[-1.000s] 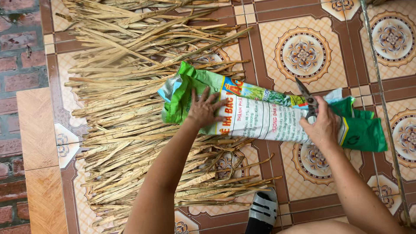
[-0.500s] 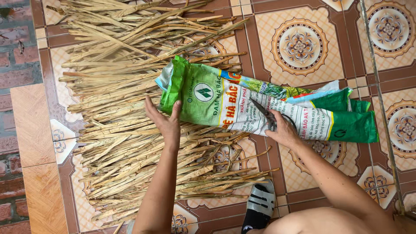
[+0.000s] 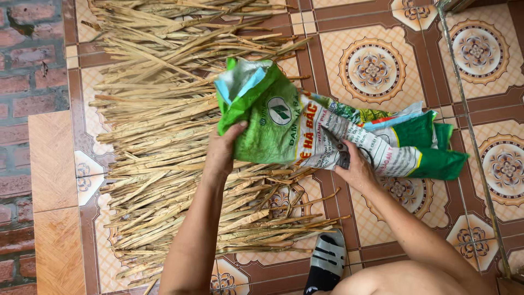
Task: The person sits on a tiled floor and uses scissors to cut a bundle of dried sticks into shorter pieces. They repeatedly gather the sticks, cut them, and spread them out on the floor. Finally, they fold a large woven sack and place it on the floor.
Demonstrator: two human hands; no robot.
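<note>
Setting: a home courtyard or porch used for rough manual work. Evidence: patterned ceramic floor tiles [image 3: 376, 71] in cream and brown, a weathered red brick wall [image 3: 27, 65] at the edge, and dried plant stalks [image 3: 158, 136] piled directly on the floor.

The green and white woven plastic sack [image 3: 305, 128] is crumpled and lies sideways, partly over the pile of dry yellow straw stalks [image 3: 164, 142] and partly over the patterned tile floor [image 3: 376, 60]. Its left end is lifted and open.
</note>
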